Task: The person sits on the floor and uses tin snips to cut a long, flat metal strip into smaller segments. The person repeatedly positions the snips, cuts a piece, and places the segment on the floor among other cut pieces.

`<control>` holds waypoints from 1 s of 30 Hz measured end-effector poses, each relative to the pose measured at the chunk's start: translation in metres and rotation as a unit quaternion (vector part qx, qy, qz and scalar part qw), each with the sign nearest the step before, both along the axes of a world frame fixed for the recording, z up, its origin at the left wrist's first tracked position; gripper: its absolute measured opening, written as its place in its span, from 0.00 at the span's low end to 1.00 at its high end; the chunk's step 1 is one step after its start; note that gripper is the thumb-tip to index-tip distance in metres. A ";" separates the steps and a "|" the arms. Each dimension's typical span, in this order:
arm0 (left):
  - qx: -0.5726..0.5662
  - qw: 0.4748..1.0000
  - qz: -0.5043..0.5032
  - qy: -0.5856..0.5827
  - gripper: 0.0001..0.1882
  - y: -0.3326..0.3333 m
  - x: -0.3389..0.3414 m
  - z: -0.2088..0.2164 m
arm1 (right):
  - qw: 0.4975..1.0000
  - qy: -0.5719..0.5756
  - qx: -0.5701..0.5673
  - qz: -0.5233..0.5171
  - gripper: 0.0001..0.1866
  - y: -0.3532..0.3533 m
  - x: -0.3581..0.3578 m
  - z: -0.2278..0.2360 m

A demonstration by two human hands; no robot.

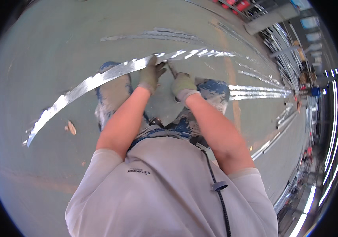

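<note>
A worker in a pale grey T-shirt (169,189) and paint-splashed blue jeans (177,126) crouches over a smooth grey-green concrete floor (50,51), both hands in worn olive fabric gloves. The left hand (152,73) presses down on a long, thin strip of shiny sheet metal (109,75), its fingers spread flat on the strip rather than wrapped around it. The ribbon-like strip lies on the floor across the worker's knees, curving from lower left up to the right, its polished face catching bright glints. The right hand (183,85) is curled around a slim, dark pointed tool (173,70), whose tip meets the strip just beside the left hand. More bright metal strips (256,93) lie on the floor to the right, well apart from the hands, and a faint scuffed set (153,35) lies farther off. A small brown scrap (71,127) sits on the floor at left. A black cord (218,185) runs down the shirt
</note>
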State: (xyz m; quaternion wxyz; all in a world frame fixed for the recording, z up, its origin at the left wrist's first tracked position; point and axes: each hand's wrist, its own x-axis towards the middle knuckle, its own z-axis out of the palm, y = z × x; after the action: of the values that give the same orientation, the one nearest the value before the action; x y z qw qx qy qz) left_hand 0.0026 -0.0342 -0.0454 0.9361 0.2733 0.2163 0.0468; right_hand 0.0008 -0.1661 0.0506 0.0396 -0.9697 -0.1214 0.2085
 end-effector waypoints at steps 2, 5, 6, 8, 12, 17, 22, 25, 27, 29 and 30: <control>-0.004 0.999 0.040 -0.033 0.25 0.007 -0.013 -0.004 | 0.999 0.000 0.032 -0.044 0.25 -0.012 0.003 -0.023; -0.029 0.994 0.095 -0.037 0.29 0.021 -0.032 -0.016 | 0.994 0.027 0.077 -0.074 0.22 -0.016 0.005 -0.028; -0.027 0.993 0.113 -0.033 0.26 0.024 -0.036 -0.009 | 0.992 0.036 0.093 -0.080 0.21 -0.019 0.003 -0.027; -0.034 0.988 0.148 -0.025 0.24 0.024 -0.043 0.012 | 0.990 0.040 0.101 -0.087 0.20 -0.021 0.003 -0.024; 0.005 0.987 0.157 -0.041 0.23 0.029 -0.037 0.001 | 0.987 0.044 0.135 -0.076 0.18 -0.024 0.002 -0.026; 0.071 0.989 0.122 -0.053 0.23 0.036 -0.025 0.014 | 0.987 0.037 0.135 -0.075 0.21 -0.027 0.016 -0.009; 0.080 0.989 0.076 -0.096 0.19 0.013 0.010 0.035 | 0.989 0.016 0.116 -0.092 0.20 -0.052 0.047 0.009; 0.068 0.994 0.055 -0.065 0.19 -0.008 0.028 0.039 | 0.984 0.030 0.114 -0.131 0.19 -0.065 0.057 0.021; 0.071 0.995 0.036 -0.066 0.20 -0.018 0.040 0.031 | 0.976 0.046 0.136 -0.166 0.19 -0.076 0.065 0.023; 0.076 0.996 0.037 -0.038 0.20 -0.025 0.046 0.026 | 0.975 0.010 0.160 -0.152 0.18 -0.090 0.072 -0.008; 0.074 0.996 0.035 -0.025 0.21 -0.029 0.049 0.022 | 0.975 -0.009 0.166 -0.147 0.18 -0.097 0.076 -0.023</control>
State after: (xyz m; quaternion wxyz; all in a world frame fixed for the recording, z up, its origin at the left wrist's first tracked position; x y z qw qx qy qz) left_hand 0.0513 -0.0632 -0.0229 0.9163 0.3325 0.1985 0.1020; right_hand 0.0767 -0.2626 0.0273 0.2288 -0.9588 -0.0110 0.1682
